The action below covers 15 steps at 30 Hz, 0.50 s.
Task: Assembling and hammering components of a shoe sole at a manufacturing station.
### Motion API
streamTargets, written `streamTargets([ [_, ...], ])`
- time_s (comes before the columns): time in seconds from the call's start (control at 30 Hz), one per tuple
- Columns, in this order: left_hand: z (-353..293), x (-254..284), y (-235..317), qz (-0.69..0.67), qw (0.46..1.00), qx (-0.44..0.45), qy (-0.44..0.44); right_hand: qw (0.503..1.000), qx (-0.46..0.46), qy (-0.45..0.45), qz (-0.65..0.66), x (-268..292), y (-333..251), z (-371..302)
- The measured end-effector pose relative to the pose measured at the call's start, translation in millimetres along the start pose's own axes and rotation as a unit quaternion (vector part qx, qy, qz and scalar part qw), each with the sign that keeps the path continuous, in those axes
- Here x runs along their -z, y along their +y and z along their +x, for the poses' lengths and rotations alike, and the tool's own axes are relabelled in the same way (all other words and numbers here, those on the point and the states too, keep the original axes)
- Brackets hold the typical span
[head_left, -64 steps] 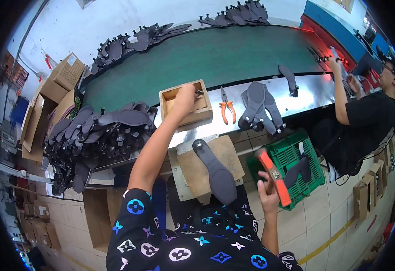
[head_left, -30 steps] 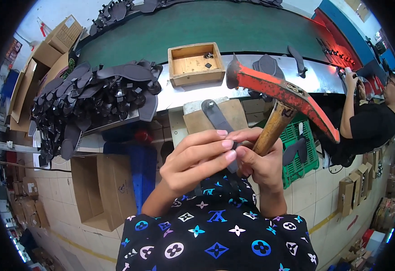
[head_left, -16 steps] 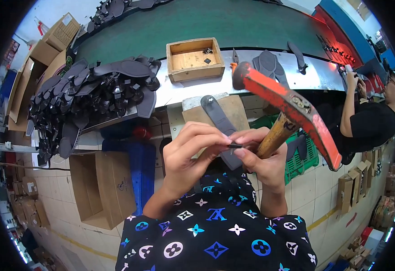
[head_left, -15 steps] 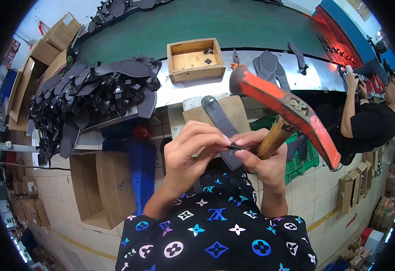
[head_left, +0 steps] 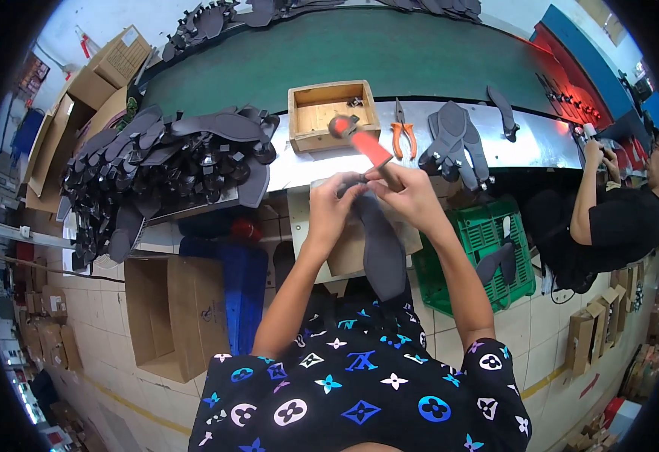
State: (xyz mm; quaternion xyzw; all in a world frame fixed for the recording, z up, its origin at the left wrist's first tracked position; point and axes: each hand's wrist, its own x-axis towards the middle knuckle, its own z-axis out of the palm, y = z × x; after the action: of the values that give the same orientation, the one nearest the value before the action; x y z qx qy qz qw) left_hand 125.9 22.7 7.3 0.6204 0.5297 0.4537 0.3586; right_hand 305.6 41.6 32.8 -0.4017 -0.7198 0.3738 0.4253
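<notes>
A dark grey shoe sole piece (head_left: 382, 252) lies lengthwise over a small work stand, its wide end toward me. At its far end my left hand (head_left: 331, 211) is closed, thumb and finger pinching a small dark piece (head_left: 364, 179). My right hand (head_left: 412, 197) grips a hammer by its wooden handle (head_left: 386, 175), and its fingertips meet the left ones at the same small piece. The hammer's worn red head (head_left: 367, 145) stands above the hands, before the wooden box. The fingers hide much of the small piece and the sole's far end.
Beyond stands a wooden box (head_left: 333, 139) with small dark parts, beside orange-handled pliers (head_left: 402, 135) and several soles (head_left: 454, 139). Soles with black fittings are heaped left (head_left: 186, 162). A green crate (head_left: 487, 256) sits right, near a co-worker (head_left: 619, 207). A cardboard box (head_left: 175, 316) stands lower left.
Both hands have moved away from me to the sole's far end, carrying the small dark piece. The hammer has swung left and away. The sole's wide near end now shows.
</notes>
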Motion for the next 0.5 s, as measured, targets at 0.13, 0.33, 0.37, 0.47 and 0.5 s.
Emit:
streamTargets([
  [0.13, -5.6, 1.0, -16.5, -0.045, 0.998, -0.03, 0.022, 0.996, 0.03, -0.035, -0.074, -0.8, -9.0, -2.8],
  [0.33, -11.5, 5.2, -9.7, -0.008, 1.0, -0.017, 0.002, 0.988, 0.065, -0.031, -0.14, -3.4, 1.6, -13.0],
  [0.37, -12.0, 5.1, -9.2, -0.01, 1.0, -0.018, 0.001, 0.985, 0.063, -0.034, -0.159, -3.3, 2.2, -14.6],
  [0.47, -12.4, 7.3, -8.3, -0.012, 0.999, -0.03, 0.005, 0.986, 0.035, -0.035, -0.159, -4.1, -3.4, -18.2],
  [0.5, -12.5, 6.4, -8.5, -0.011, 0.999, -0.033, 0.006, 0.986, 0.036, -0.036, -0.162, -3.9, -3.4, -19.4],
])
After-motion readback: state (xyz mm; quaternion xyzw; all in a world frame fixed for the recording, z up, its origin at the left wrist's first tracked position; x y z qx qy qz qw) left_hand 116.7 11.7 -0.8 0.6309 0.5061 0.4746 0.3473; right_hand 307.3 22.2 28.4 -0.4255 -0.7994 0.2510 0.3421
